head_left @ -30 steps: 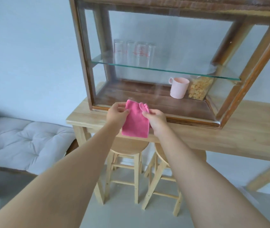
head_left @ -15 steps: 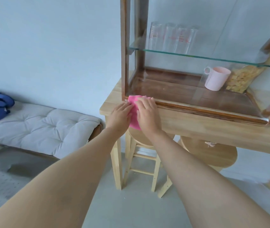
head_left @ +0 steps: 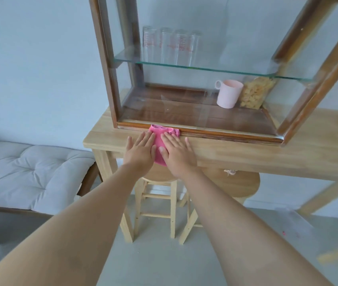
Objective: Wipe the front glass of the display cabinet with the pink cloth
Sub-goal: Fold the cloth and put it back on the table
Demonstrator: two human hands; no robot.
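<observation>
The pink cloth (head_left: 159,137) lies flat on the wooden table (head_left: 267,155), its far edge against the bottom front rail of the display cabinet (head_left: 225,135). My left hand (head_left: 140,150) rests flat on its left part and my right hand (head_left: 177,153) on its right part, fingers stretched out, so most of the cloth is hidden. The front glass (head_left: 195,96) rises just beyond the cloth, and neither hand touches it.
Inside the cabinet stand a pink mug (head_left: 229,93), a jar of snacks (head_left: 254,92) and several tall glasses (head_left: 170,46) on a glass shelf. Two wooden stools (head_left: 157,178) sit under the table. A cushioned bench (head_left: 30,172) lies to the left.
Both hands held the cloth up by its top corners, then brought it down onto the table edge. Now they lie flat on it, spread against the cabinet's base.
</observation>
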